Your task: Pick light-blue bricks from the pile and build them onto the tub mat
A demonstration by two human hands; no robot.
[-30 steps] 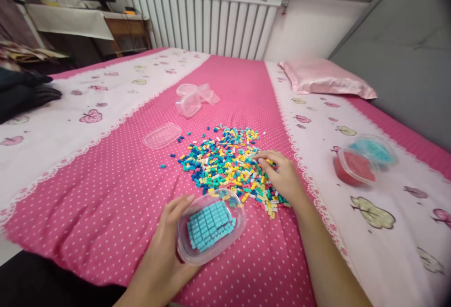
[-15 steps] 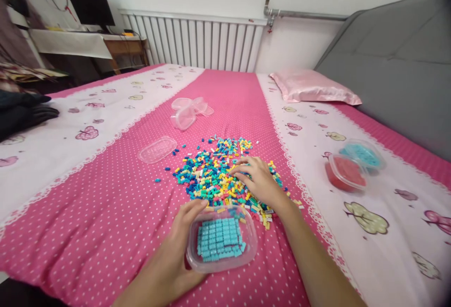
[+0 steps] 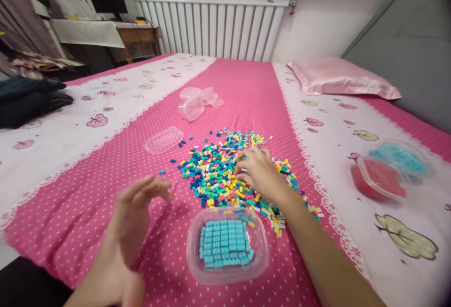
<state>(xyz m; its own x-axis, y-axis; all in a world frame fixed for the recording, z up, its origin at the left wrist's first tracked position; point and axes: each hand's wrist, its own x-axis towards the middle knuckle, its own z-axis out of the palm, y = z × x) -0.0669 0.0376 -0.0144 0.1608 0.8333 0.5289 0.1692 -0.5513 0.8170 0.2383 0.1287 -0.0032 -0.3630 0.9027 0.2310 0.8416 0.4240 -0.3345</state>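
Note:
A clear plastic container (image 3: 229,276) sits on the pink bedspread, with light-blue toy bricks (image 3: 223,241) packed inside in neat rows. Left of it, my left hand (image 3: 136,213) hovers with nothing in it, thumb and fingers apart, slightly blurred. My right hand (image 3: 259,170) reaches onto a large heap of small mixed-colour toy bricks (image 3: 214,175) behind the container. Its fingers are bent but parted, with the fingertips down among the bricks; no brick shows in its grasp.
A clear lid (image 3: 164,140) lies left of the heap, and more clear containers (image 3: 193,107) lie behind. At right stand a tub of red pieces (image 3: 380,177) and a tub of blue pieces (image 3: 401,156). A pillow (image 3: 341,76) rests near the grey headboard (image 3: 405,48).
My left hand has let go of the container's left side and moved away to the left. My right hand remains at the heap. The view has shifted slightly.

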